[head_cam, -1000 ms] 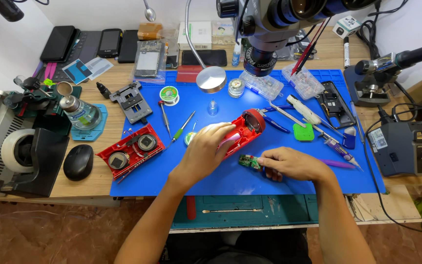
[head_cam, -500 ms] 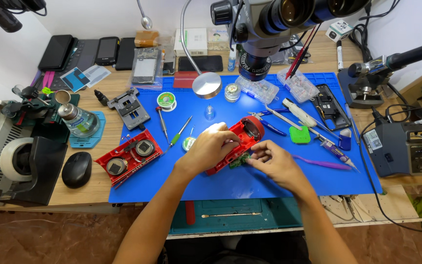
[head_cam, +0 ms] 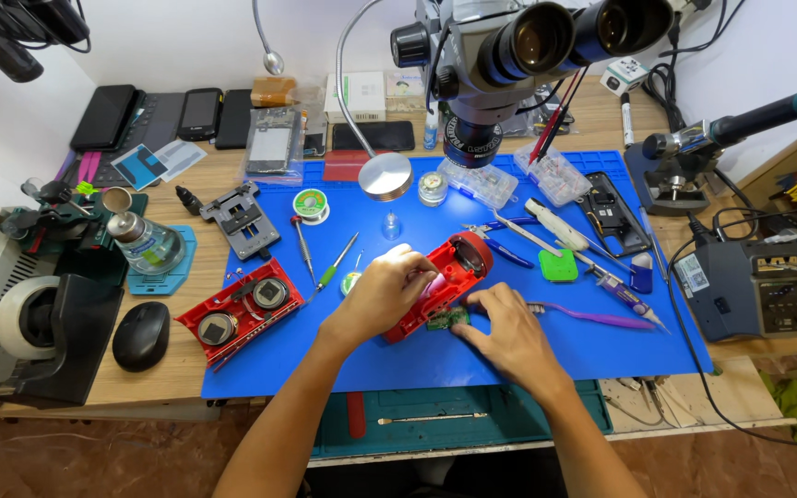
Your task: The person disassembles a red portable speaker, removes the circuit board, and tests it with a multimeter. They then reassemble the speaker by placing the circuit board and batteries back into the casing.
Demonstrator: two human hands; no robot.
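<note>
Red housing (head_cam: 449, 277): a rigid plastic shell, laid tilted on the blue mat (head_cam: 509, 369) at the centre of the frame; judged light and stiff, best held by its long edges.
Circuit board (head_cam: 446, 320): small and green, seen at the shell's lower edge; judged fragile, to be taken by its rim only.
Left hand (head_cam: 387, 293): laid over the shell, fingers (head_cam: 417, 267) closed on its upper side.
Right hand (head_cam: 507, 329): fingers pinched together at the board; the exact grip cannot be told.
Second red half (head_cam: 240, 312): set at the mat's left, well apart.
Microscope (head_cam: 528, 46): hung above, upper centre.
Tabletop (head_cam: 168, 360): wooden, under the mat.
</note>
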